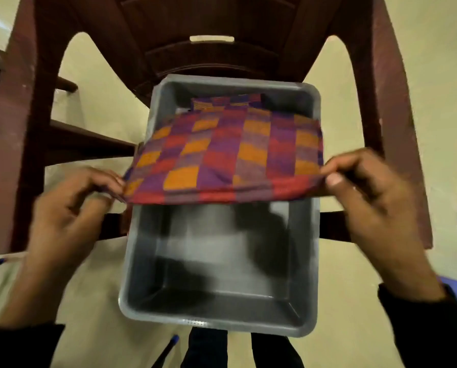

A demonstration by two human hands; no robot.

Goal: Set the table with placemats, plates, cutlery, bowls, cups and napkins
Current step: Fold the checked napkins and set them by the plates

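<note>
So the biggest thing here is the dark red plastic chair filling the top of the view, 10 through 2 o'clock; the grey tub seems to sit on its seat dead centre, though I can't really tell what's under it; near half looks bare apart from shadows.

The checked cloth (orange, red, purple; placemat or napkin, can't say which) is stretched over the tub's middle; its long axis runs 9 to 3 o'clock, straight across between the 2 grips, far edge drooping into the tub toward 12. There's a 2nd folded cloth of the same pattern in the tub at 12 o'clock.

Left hand pinches the near left corner at 9 o'clock; right hand pinches the near right corner at 3, thumb on top; both clamped on fabric, equally near.

My guess is it lifts straight up toward 6; the trailing edge could snag the rim.
</note>
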